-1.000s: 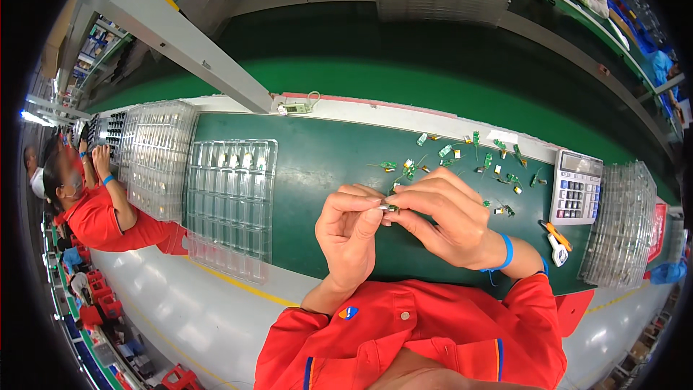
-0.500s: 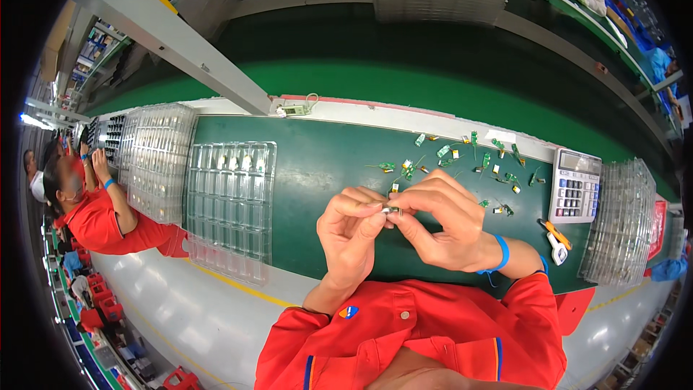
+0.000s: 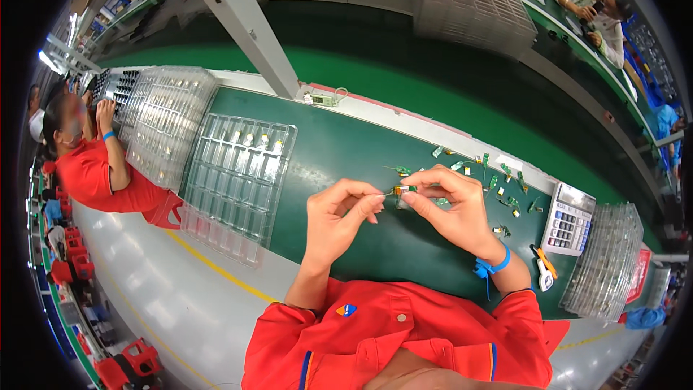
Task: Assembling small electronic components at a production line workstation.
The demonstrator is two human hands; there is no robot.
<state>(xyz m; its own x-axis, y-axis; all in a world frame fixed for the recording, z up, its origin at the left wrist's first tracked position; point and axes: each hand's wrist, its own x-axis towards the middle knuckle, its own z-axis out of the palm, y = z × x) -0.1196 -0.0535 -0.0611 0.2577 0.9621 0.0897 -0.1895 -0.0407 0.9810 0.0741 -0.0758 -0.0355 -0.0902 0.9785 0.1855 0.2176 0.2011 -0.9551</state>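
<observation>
Between the thumb and fingertips of my right hand [image 3: 458, 209] is a small circuit board [image 3: 404, 190] with green and yellowish parts. My left hand [image 3: 339, 218] pinches a thin wire [image 3: 388, 193] that runs out from this board. Both hands are held over the green table, near its middle. To their left lies a clear plastic tray [image 3: 242, 184] of many pockets, with several small white and yellow parts [image 3: 263, 141] in its far row. Right of my hands, several loose small green boards with wires [image 3: 493, 183] are scattered over the table.
A calculator [image 3: 569, 220] sits at the right, with orange-and-white scissors [image 3: 544, 269] nearer me. Stacks of clear trays stand at the far right [image 3: 606, 260] and left [image 3: 170, 123]. A grey post [image 3: 249, 32] rises beyond the tray. Another person in red [image 3: 108, 166] works at the left.
My hands have moved slightly apart, and the wire now shows between them. The board has turned into clearer view. The whole scene has tilted as my head moved.
</observation>
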